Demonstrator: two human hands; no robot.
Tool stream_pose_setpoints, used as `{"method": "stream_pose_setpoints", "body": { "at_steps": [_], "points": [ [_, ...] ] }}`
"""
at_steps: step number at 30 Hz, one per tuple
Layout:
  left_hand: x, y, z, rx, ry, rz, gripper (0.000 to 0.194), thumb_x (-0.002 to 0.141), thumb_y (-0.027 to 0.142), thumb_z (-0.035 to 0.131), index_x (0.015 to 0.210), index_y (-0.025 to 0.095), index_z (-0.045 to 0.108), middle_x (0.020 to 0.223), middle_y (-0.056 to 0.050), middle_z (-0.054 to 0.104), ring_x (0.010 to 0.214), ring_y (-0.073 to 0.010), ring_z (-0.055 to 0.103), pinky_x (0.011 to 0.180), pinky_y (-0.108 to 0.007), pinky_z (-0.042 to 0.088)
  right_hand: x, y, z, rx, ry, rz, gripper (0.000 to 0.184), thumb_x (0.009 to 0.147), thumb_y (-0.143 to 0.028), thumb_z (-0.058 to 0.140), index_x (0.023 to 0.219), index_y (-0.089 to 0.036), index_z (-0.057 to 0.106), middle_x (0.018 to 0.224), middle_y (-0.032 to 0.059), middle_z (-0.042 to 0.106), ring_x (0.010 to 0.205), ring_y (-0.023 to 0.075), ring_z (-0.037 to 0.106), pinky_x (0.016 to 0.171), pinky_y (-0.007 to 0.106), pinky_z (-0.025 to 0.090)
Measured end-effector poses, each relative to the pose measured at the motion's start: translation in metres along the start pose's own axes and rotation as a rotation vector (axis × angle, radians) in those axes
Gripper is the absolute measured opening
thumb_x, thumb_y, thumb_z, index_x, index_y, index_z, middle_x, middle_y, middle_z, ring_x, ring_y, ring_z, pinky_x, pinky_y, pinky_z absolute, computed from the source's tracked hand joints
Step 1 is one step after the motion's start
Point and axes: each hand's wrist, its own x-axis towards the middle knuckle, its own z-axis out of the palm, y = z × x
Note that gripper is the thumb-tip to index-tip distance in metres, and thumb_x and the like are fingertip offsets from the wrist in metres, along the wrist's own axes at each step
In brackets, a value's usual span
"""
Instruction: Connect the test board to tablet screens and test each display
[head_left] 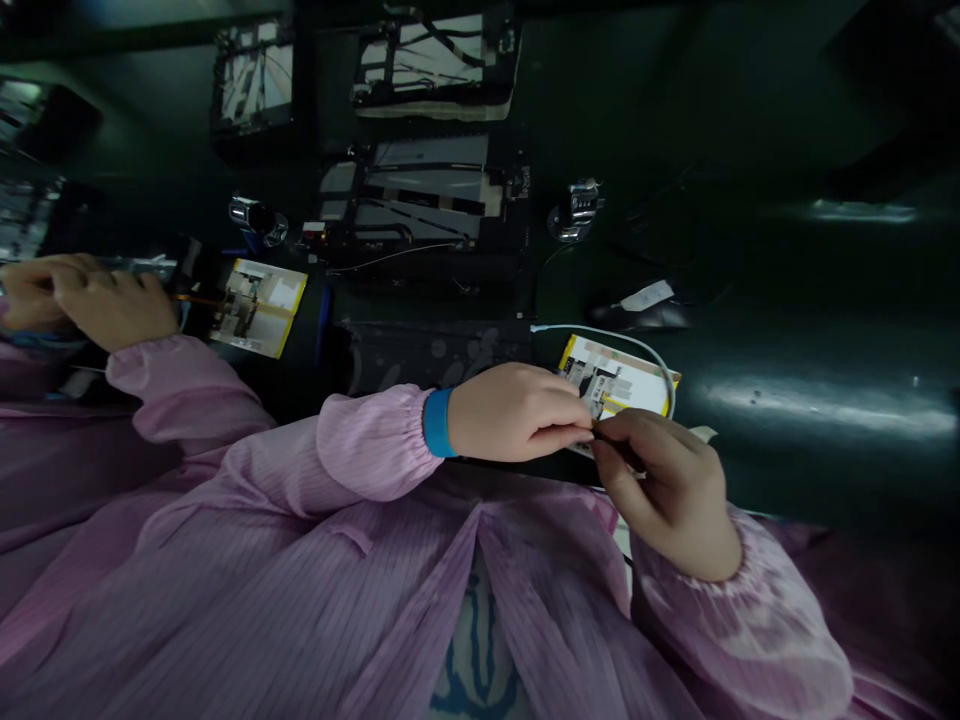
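While the left hand [521, 412] reaches in from the left of the frame's centre, with a blue wristband [440, 423] behind it, its fingers are narrowed to a pinch. The right hand [671, 490], right of centre, is also pinched, thumb against finger, its tips meeting the left's; anything between them is too small to make out. Both are over the near edge of a yellow-edged panel [634, 388], which lies on the dark bench [795, 330], partly hidden by the hands. A pale cable [626, 335] arcs over the panel's far right part. Just beyond lies a dark object with a white label [646, 296]. At upper centre sit opened devices [431, 185], with a shiny metal piece [577, 210] to their right. At left, a co-worker's hands [116, 305] are near a second yellow-edged panel [262, 305].
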Motion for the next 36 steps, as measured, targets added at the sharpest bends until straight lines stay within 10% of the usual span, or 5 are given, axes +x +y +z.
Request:
{"method": "stream_pose_setpoints", "body": {
  "at_steps": [17,36],
  "points": [
    [0.000,0.000,0.003,0.176,0.053,0.069,0.028,0.096,0.024,0.045,0.080,0.014,0.065,0.074,-0.004,0.067,0.067,-0.0125,0.060,0.064,-0.024,0.045,-0.001,0.002,0.005,-0.070,0.035,0.012,0.010,0.084,-0.012,0.051,0.081,-0.022,0.050,0.064,0.0005,0.059,0.056,0.0137,0.057,0.049,0.025,0.044],
    [0.002,0.006,-0.007,-0.080,0.036,-0.177,0.012,0.087,0.018,0.059,0.076,0.016,0.065,0.072,0.000,0.066,0.062,-0.0079,0.058,0.061,-0.018,0.044,0.001,0.007,0.001,-0.018,-0.036,0.002,0.007,0.092,-0.016,0.048,0.090,-0.021,0.052,0.071,0.0018,0.063,0.062,0.0147,0.062,0.054,0.026,0.048]
  ]
}}
